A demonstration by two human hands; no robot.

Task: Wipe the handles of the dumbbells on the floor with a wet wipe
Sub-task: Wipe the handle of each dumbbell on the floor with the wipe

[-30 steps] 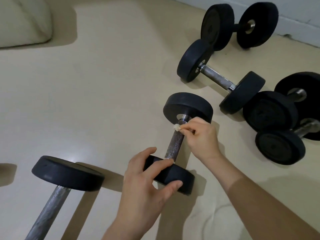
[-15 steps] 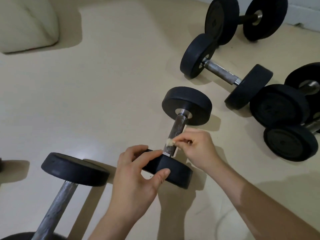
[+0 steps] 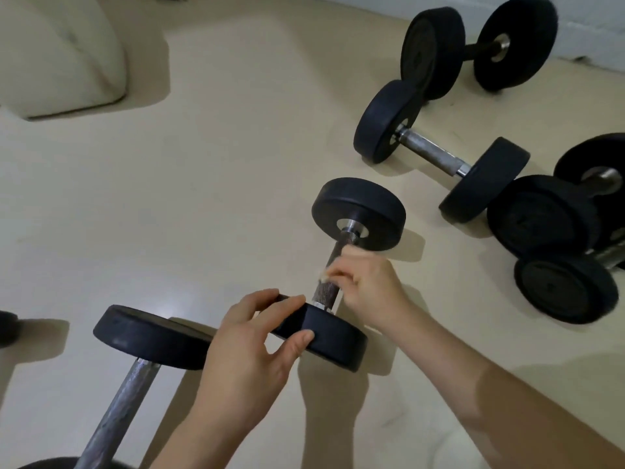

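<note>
A small black dumbbell (image 3: 358, 211) lies on the cream floor at the centre, its knurled metal handle (image 3: 326, 291) running toward me. My left hand (image 3: 260, 336) grips the rim of its near weight plate (image 3: 334, 336). My right hand (image 3: 367, 282) pinches a small whitish wet wipe (image 3: 323, 275) against the middle of the handle. Most of the wipe is hidden by my fingers.
A longer dumbbell (image 3: 148, 333) lies at the lower left. Several more black dumbbells (image 3: 436, 154) crowd the upper right near a white wall (image 3: 592, 25). A cream cushion (image 3: 61, 52) sits at the upper left. A dark object (image 3: 6, 328) pokes in at the left edge.
My right hand slid the wipe down the handle from the far plate toward the near plate, and now sits mid-handle. My left hand kept its grip on the near plate.
</note>
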